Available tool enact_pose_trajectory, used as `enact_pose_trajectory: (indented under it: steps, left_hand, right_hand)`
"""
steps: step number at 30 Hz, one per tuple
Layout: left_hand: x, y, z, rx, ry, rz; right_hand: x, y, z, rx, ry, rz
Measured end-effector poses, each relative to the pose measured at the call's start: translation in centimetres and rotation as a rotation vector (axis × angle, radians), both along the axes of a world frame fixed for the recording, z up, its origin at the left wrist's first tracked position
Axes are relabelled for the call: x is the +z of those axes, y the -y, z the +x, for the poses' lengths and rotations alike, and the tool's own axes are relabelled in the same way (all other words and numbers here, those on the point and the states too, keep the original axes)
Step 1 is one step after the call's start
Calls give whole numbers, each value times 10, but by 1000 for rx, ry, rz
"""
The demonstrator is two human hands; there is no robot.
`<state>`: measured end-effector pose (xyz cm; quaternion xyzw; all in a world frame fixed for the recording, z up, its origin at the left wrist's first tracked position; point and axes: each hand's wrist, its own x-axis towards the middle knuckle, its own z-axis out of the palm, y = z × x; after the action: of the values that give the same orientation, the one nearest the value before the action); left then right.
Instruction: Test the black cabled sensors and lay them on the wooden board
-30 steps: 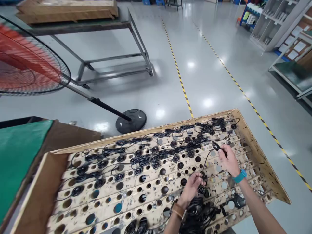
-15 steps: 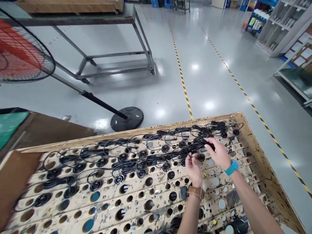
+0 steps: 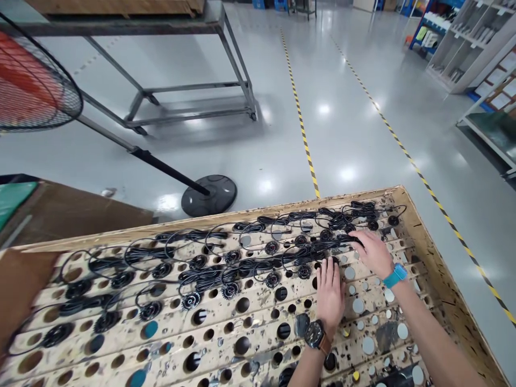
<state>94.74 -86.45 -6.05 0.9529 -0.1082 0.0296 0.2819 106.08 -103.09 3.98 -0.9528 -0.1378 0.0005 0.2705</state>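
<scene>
My right hand (image 3: 375, 252), with a teal band on the wrist, is closed on the end of a black cable bundle (image 3: 330, 243). My left hand (image 3: 331, 295), wearing a brown-strapped watch (image 3: 315, 334), lies palm down with its fingers stretched out. Its fingertips touch the board around a black round part, which they mostly cover. Left of my hands, coiled black cables (image 3: 215, 275) with round toothed ends (image 3: 231, 291) lie in rows on the wooden board (image 3: 226, 344) full of round holes.
A raised wooden rim (image 3: 447, 301) borders the board. Beyond it stand a fan's round base (image 3: 209, 194) and a metal-legged table (image 3: 193, 88). Yellow-black tape (image 3: 303, 134) marks the floor. Shelves (image 3: 463, 48) stand at the far right, and a brown sheet (image 3: 24, 301) covers the board's left end.
My left hand has turned from a pinch at the cable to lying flat, fingers extended, over a round part. My right hand has shifted slightly right with the cable bundle. The view has moved slightly.
</scene>
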Motion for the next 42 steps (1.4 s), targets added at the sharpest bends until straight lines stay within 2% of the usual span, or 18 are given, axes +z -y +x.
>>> enact_pose_trajectory:
  steps: [3,7,10,12,18,23,26,29,37,40,42]
  left_hand:
    - [-4,1,0,-23,9,114]
    - [-6,3,-2,-16,20,166]
    - [-6,3,-2,-15,29,167]
    - [-6,3,-2,-18,36,159]
    - [5,2,2,5,91,113]
    - [20,-6,35,24,125,156]
    - [20,-17,56,-8,85,200]
    - [15,-29,66,-67,46,220]
    - [14,-38,68,-158,17,161]
    - [23,-48,64,-168,26,103]
    - [34,-64,52,-163,45,48]
  right_hand:
    - [-13,10,7,88,54,-160]
    - [-52,22,0,103,52,-301]
    - [-77,28,-9,59,38,-334]
    - [-84,30,-12,48,47,-317]
    - [-81,28,-11,4,83,-298]
    - [-84,30,-12,-28,102,-282]
    - [-85,31,-12,-36,95,-283]
    - [-85,32,-10,-30,57,-285]
    - [-80,35,-13,-52,104,-235]
    - [-66,22,-33,-75,124,-181]
    - [-55,6,-61,-88,143,-133]
